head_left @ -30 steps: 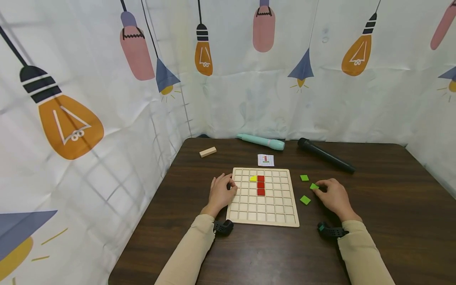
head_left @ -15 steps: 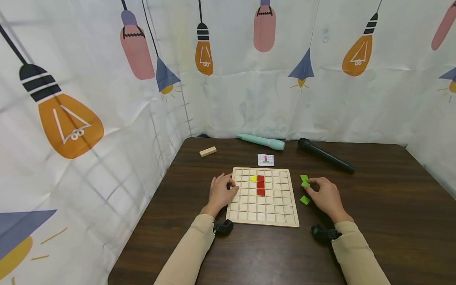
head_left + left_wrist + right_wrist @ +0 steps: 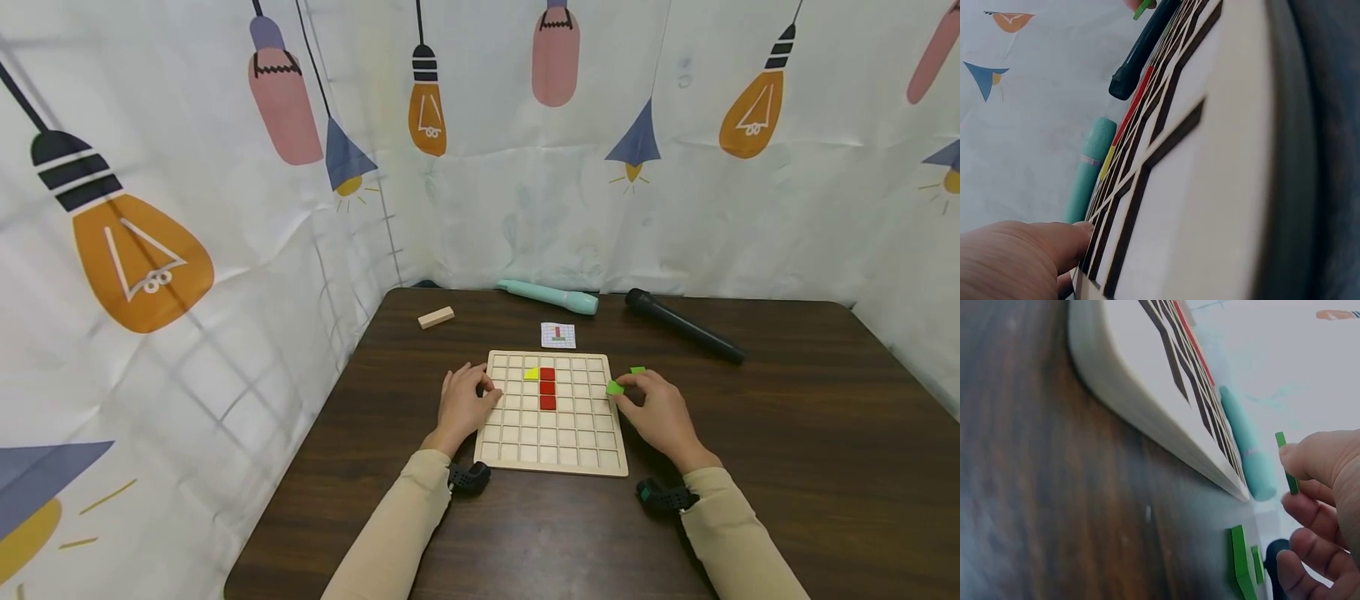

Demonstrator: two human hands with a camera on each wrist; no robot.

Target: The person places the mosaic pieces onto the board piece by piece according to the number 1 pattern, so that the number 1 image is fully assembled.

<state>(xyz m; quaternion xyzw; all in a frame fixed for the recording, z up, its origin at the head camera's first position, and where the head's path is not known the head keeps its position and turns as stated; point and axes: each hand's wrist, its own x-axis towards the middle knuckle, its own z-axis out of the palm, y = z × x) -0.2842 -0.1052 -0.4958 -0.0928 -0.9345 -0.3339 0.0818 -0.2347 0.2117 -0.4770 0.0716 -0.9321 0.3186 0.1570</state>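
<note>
A wooden grid board [image 3: 510,454] lies on the table with three red tiles [image 3: 548,388] in a column and a yellow piece [image 3: 532,374] left of the top one. My left hand [image 3: 462,406] grips the board's left edge, its thumb on top in the left wrist view. Over the board's right edge, my right hand [image 3: 663,417] pinches a green tile [image 3: 615,387] between thumb and finger; the right wrist view shows this held tile [image 3: 1292,481] raised off the table. Another green tile [image 3: 637,370] lies just behind that hand, and a nearer green tile [image 3: 1240,556] is hidden in the head view.
Behind the board lies a small printed card [image 3: 558,336] with a grid pattern. Farther back are a teal microphone-shaped object [image 3: 551,297] and a black microphone [image 3: 682,325]. A wooden block [image 3: 436,317] rests at the back left. A patterned curtain [image 3: 480,208] hangs beyond the table.
My right hand has carried the pinched green tile leftward, from among the other green tiles to the board's right edge, and now covers one loose tile. The left hand has stayed put.
</note>
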